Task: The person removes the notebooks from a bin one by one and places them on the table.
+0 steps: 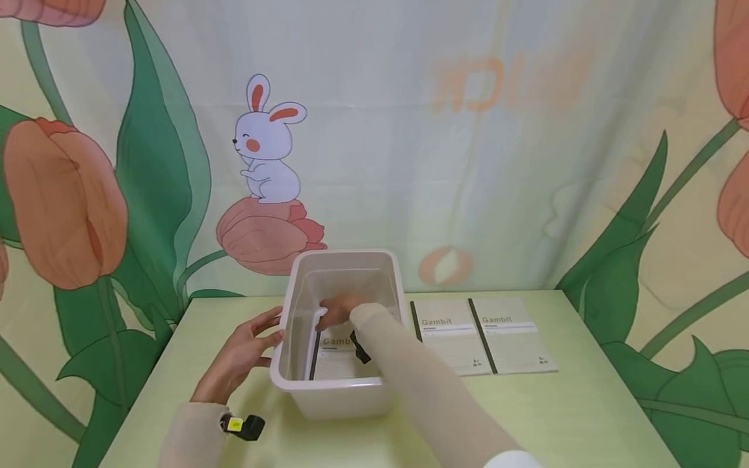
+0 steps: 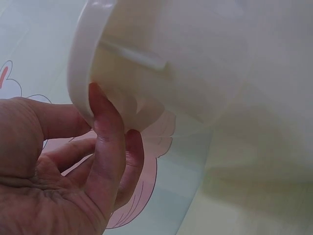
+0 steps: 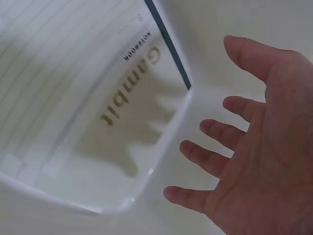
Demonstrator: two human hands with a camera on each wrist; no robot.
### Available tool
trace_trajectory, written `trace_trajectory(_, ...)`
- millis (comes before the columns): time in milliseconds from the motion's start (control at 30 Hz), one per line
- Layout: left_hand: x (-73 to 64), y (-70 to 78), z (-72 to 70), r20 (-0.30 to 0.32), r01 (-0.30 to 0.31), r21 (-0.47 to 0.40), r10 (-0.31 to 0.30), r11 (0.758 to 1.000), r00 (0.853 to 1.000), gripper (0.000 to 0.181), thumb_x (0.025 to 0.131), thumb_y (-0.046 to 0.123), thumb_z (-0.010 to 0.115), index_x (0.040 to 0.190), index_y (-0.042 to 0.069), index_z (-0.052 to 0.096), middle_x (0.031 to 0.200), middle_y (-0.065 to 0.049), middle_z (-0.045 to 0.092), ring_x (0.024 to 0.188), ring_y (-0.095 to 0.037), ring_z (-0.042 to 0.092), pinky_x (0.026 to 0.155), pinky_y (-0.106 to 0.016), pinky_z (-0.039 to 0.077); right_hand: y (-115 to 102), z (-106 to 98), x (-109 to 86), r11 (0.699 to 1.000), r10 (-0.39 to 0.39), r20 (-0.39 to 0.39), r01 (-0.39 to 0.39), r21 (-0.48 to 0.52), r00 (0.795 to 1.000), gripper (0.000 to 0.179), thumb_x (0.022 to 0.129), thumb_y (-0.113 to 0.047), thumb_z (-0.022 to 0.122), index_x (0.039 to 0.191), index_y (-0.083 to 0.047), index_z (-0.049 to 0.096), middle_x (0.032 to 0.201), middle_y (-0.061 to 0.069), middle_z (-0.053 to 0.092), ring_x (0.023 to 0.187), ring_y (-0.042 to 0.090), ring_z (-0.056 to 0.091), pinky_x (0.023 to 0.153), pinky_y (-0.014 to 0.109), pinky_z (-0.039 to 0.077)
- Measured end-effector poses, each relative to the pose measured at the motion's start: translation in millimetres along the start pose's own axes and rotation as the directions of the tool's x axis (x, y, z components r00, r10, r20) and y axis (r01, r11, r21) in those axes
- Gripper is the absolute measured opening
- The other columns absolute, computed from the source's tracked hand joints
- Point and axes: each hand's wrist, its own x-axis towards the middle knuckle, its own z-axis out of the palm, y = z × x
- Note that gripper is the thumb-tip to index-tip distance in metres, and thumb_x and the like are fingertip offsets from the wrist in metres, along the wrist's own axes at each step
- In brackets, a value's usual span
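A pale plastic bin (image 1: pixel 342 403) stands on the table with a Gambit notebook (image 1: pixel 338 365) lying flat on its bottom. My left hand (image 1: pixel 242 351) pinches the bin's left rim between thumb and fingers; in the left wrist view, fingers curl under the rim (image 2: pixel 80 63). Inside the bin, my right hand (image 1: pixel 341 309) hovers over the far end of the notebook. The right wrist view shows this hand (image 3: pixel 264 147) with fingers spread and nothing held, apart from the notebook cover (image 3: pixel 93 93), on which its shadow falls.
Two more Gambit notebooks, one (image 1: pixel 449 338) near the bin and another (image 1: pixel 515 335) farther right, lie side by side on the light green table (image 1: pixel 591 416). Behind the table hangs a curtain (image 1: pixel 374 143) printed with tulips and a rabbit.
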Motion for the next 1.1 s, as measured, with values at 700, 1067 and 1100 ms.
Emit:
trace_trajectory(700, -1.9, -0.1, -2.1, -0.003, -0.007, 0.024, 0.008, 1.000, 1.000, 0.064, 0.098, 0.025, 0.060, 0.155, 0.024, 0.030, 0.160, -0.015, 0.030, 0.133, -0.046, 0.046, 0.088, -0.049, 0.058, 1, 17, 18.5, 1.000, 0.030, 0.139, -0.029, -0.010, 0.990, 0.079, 0.083, -0.054, 0.065, 0.153, -0.032, 0.035, 0.159, -0.008, 0.036, 0.147, 0.017, 0.032, 0.118, 0.042, 0.032)
trace_trajectory(1067, -1.1, -0.7, -2.0, 0.000, 0.001, 0.018, -0.001, 1.000, 1.000, 0.065, 0.098, 0.027, 0.060, 0.155, 0.025, 0.030, 0.160, -0.015, 0.030, 0.134, -0.047, 0.045, 0.091, -0.052, 0.056, -5, 14, 15.9, 0.997, -0.027, 0.112, 0.034, -0.062, 0.993, 0.067, 0.083, -0.048, 0.067, 0.142, -0.022, 0.052, 0.146, -0.004, 0.053, 0.134, 0.017, 0.049, 0.110, 0.037, 0.042)
trace_trajectory(1100, -1.2, -1.0, -1.8, -0.002, 0.003, 0.017, -0.003, 1.000, 1.000, 0.065, 0.098, 0.027, 0.060, 0.155, 0.025, 0.030, 0.160, -0.015, 0.030, 0.134, -0.046, 0.045, 0.091, -0.052, 0.056, -5, 14, 15.7, 0.997, -0.023, 0.097, 0.031, -0.076, 0.995, 0.066, 0.082, -0.048, 0.068, 0.141, -0.023, 0.054, 0.144, -0.005, 0.055, 0.133, 0.017, 0.050, 0.108, 0.037, 0.043)
